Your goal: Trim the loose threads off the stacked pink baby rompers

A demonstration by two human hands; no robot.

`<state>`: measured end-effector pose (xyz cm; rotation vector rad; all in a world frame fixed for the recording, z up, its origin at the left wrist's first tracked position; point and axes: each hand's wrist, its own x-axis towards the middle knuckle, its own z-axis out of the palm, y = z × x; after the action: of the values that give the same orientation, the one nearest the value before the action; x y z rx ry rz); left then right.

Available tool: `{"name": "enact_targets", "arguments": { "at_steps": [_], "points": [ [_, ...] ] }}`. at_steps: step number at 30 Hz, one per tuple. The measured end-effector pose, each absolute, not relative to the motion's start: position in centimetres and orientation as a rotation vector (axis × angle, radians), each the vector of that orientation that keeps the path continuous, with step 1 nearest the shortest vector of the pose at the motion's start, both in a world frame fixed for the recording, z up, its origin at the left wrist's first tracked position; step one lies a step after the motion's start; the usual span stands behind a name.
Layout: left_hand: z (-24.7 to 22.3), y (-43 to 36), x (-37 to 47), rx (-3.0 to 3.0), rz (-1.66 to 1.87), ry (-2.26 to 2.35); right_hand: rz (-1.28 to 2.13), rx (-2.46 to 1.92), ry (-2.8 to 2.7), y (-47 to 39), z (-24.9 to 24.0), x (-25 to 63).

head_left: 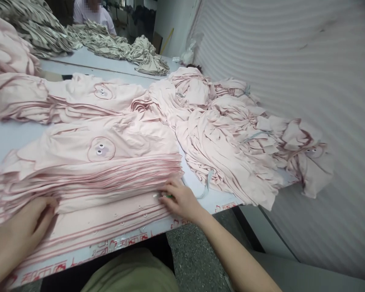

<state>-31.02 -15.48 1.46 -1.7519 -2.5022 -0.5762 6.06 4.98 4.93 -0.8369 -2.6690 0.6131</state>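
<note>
A stack of pale pink garments [121,164] with darker pink edging lies in front of me, its layers fanned toward the table's near edge. The top one carries a round animal-face patch [101,149] with two eyes. At the left of the stack my left hand [27,225] is closed, thumb and fingers pinching the garment edges. My right hand [179,199] rests at the stack's right end, fingers curled around a small thing with a green part [169,196], whose kind I cannot make out. Several small snaps dot the lowest pink layers.
More pink garments [228,134] lie heaped at the right, some hanging over the table edge. A second pink stack [88,97] lies behind. Grey-green garments [109,44] cover the far table, with a person [94,16] beyond. A pale rippled sheet [292,81] hangs at the right.
</note>
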Motion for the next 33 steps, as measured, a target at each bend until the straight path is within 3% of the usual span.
{"name": "enact_targets", "arguments": {
  "at_steps": [9,28,33],
  "points": [
    [2.9,-15.9,-29.6,-1.895,-0.578,-2.316,0.401,-0.621,-2.746,2.3,2.9,4.0],
    [2.7,-16.2,-29.1,-1.848,-0.678,-2.341,0.55,-0.608,-2.738,2.5,2.9,3.6],
    [3.3,-16.8,-28.5,-1.804,-0.465,-2.169,0.624,-0.596,-2.676,1.2,2.8,1.2]
  ]
}}
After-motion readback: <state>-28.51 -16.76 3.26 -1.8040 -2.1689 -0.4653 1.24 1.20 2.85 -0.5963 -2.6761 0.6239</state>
